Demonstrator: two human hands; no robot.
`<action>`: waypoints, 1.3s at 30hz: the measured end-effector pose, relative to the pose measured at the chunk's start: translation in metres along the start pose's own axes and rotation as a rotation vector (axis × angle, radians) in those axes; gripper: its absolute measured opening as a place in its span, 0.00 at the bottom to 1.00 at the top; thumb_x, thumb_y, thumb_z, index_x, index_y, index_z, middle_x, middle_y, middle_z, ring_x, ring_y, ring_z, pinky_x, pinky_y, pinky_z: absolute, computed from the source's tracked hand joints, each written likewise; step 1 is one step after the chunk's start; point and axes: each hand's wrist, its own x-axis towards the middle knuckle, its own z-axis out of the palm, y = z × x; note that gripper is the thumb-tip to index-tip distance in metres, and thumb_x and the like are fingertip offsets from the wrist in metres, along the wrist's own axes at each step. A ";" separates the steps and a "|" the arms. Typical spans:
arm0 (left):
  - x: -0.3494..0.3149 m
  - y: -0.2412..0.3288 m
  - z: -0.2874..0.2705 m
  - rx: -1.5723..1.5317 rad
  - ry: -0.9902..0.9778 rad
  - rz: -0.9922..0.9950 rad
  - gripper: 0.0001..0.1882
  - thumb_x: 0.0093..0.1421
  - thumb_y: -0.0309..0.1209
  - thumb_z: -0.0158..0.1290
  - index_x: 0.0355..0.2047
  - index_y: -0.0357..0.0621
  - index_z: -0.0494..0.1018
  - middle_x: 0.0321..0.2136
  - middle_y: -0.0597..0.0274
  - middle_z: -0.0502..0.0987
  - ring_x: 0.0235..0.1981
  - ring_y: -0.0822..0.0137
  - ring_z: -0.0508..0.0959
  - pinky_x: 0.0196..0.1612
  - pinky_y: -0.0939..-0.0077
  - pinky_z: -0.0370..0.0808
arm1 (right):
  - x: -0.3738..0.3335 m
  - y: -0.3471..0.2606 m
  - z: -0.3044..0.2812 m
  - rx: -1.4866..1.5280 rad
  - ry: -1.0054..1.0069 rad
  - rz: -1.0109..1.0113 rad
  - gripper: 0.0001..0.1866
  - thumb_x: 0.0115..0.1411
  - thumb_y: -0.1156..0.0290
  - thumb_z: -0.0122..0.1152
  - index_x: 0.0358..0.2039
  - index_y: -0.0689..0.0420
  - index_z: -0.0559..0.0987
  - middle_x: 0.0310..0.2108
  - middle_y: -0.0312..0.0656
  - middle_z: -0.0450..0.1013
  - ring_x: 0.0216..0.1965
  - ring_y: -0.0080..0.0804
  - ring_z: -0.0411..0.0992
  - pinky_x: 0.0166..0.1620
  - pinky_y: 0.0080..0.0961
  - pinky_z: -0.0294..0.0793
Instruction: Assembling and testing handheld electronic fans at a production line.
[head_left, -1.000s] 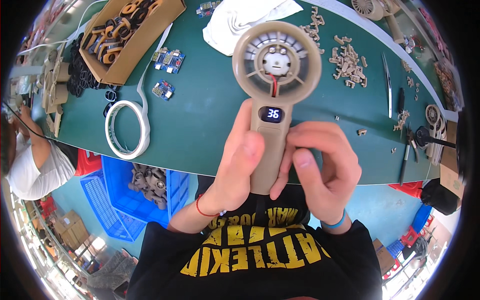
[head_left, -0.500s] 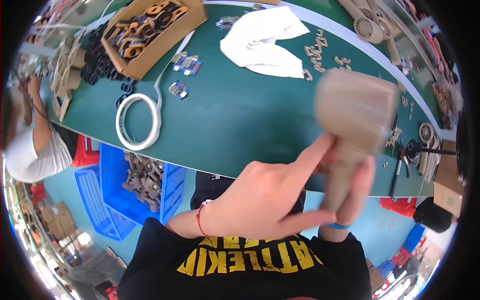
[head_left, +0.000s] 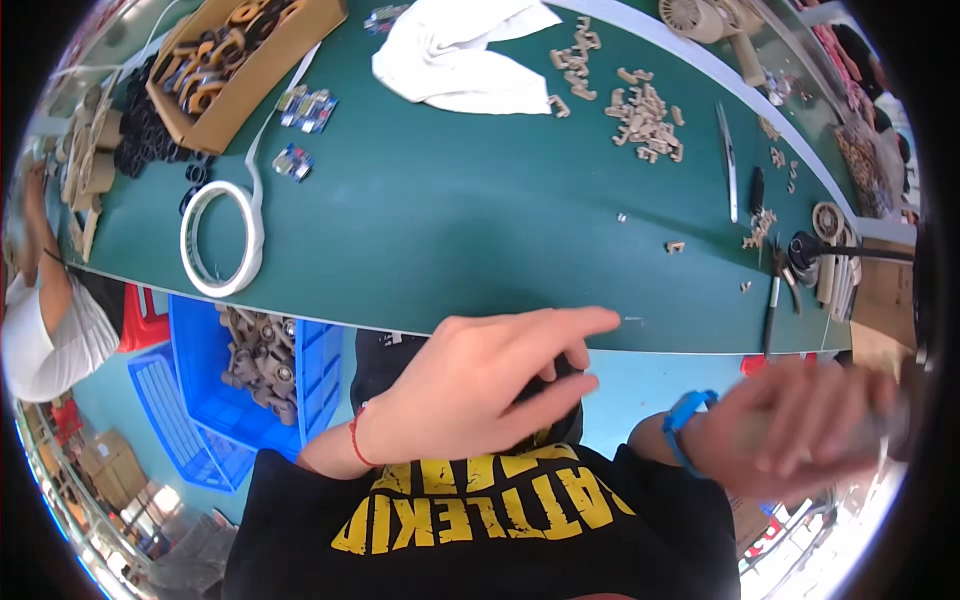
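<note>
My left hand (head_left: 490, 375) hovers over the near edge of the green table (head_left: 420, 240), its index finger and thumb stretched out and nothing in its grasp. A red string circles that wrist. Far to the right and off the table, my right hand (head_left: 800, 430) is smeared by motion, its fingers curled round a beige-grey hair dryer body (head_left: 752, 430). Most of the dryer is hidden by the fingers and the dark picture rim. Small beige plastic clips (head_left: 645, 125) lie in a heap farther back, with one loose clip (head_left: 676, 246) nearer me.
A white tape roll (head_left: 222, 240), small circuit boards (head_left: 308, 108), a carton of black-and-orange rings (head_left: 235, 60) and a white cloth (head_left: 460, 60) lie on the table. Tweezers (head_left: 728, 160) and pliers (head_left: 785, 275) are at right. A blue crate (head_left: 315, 375) of grey-brown parts stands below left.
My right hand has swung right and down, carrying the hair dryer from above the table to the far right. My left hand has come away from it. The view has shifted somewhat rightward.
</note>
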 end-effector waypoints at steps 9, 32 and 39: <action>-0.006 -0.008 0.014 -0.420 0.321 -0.144 0.21 0.55 0.33 0.59 0.45 0.32 0.70 0.34 0.56 0.78 0.36 0.69 0.77 0.40 0.75 0.73 | -0.063 0.052 -0.017 -0.282 -0.332 0.980 0.34 0.60 0.40 0.45 0.52 0.60 0.68 0.47 0.48 0.72 0.59 0.40 0.59 0.60 0.40 0.55; -0.037 0.013 -0.026 -0.778 0.340 0.409 0.25 0.58 0.51 0.52 0.27 0.39 0.61 0.31 0.56 0.64 0.32 0.65 0.73 0.27 0.72 0.76 | 0.064 0.087 -0.156 -1.685 -0.529 0.164 0.06 0.59 0.76 0.53 0.37 0.61 0.73 0.30 0.43 0.71 0.26 0.30 0.69 0.32 0.24 0.68; -0.027 -0.006 -0.006 -0.844 -0.143 0.253 0.29 0.57 0.52 0.54 0.25 0.31 0.68 0.14 0.59 0.72 0.13 0.65 0.72 0.17 0.74 0.71 | 0.076 0.065 -0.163 -1.740 -0.405 0.355 0.11 0.62 0.73 0.50 0.43 0.61 0.74 0.39 0.45 0.74 0.34 0.34 0.74 0.39 0.26 0.72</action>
